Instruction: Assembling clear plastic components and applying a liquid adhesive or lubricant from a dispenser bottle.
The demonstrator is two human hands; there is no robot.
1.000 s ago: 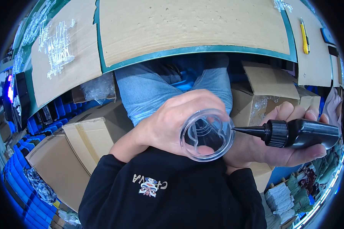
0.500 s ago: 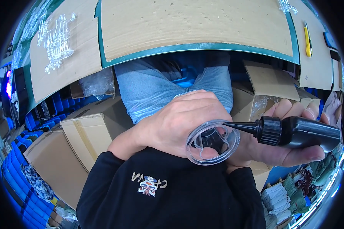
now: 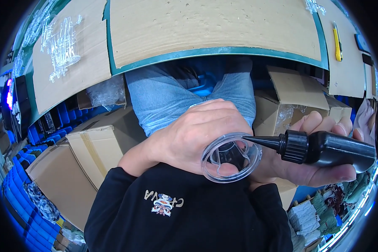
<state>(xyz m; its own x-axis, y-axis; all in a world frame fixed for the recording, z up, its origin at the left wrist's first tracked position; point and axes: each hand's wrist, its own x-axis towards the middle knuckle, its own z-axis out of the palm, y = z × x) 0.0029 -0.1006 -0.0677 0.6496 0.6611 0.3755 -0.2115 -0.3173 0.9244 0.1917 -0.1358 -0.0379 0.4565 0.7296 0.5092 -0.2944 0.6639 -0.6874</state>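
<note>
A clear plastic cylinder, its open end facing the camera, is clasped by the left hand; a black nozzle bottle is gripped in the right hand, tip at the rim.

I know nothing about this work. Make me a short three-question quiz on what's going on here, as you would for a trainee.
1. Which hand holds the black bottle?
2. True or false: the bottle's nozzle points away from the clear round-rimmed plastic piece.
3. Fill in: a yellow ____ lies on cardboard at the picture's right.

Key: 1. Right hand. 2. False; the nozzle points toward the clear round-rimmed plastic piece. 3. Utility knife.
</note>
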